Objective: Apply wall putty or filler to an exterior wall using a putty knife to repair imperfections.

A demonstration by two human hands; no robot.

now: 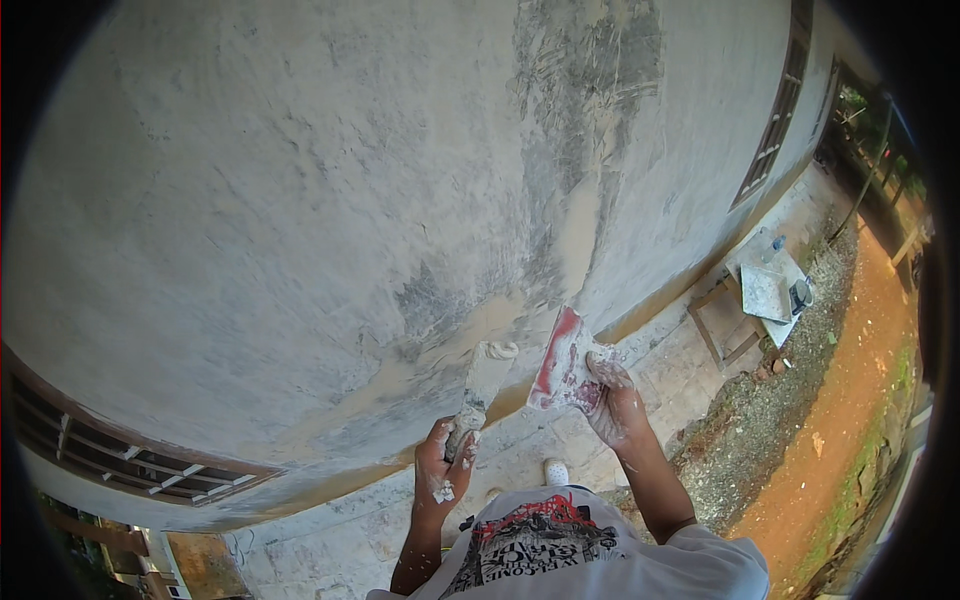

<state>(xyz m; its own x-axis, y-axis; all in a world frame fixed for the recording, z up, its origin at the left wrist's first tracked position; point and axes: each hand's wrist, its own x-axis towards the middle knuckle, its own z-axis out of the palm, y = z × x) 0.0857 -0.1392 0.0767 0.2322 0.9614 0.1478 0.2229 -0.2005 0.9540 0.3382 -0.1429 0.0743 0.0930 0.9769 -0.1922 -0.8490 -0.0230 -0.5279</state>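
Note:
My left hand (pixel 444 462) is closed round the handle of a putty knife (pixel 486 378), whose blade points up toward the wall and carries a lump of pale putty at its tip. My right hand (pixel 617 408) grips a wide red plastic spreader (pixel 566 366), smeared with white putty, its long edge turned toward the putty knife. The two tools are close together but apart. Putty spots both hands. Ahead stands a grey-white plastered wall (pixel 270 200), with a dark rough strip (pixel 585 90) and a beige band of filler (pixel 470 328) running down and leftward.
Barred windows sit in the wall at lower left (pixel 130 455) and upper right (pixel 780 115). A pale tiled walkway (pixel 340 530) runs along the wall's foot. To the right are a wooden frame (pixel 725 325), a white board (pixel 767 293) with items on it, gravel (pixel 735 440) and orange soil (pixel 810 450).

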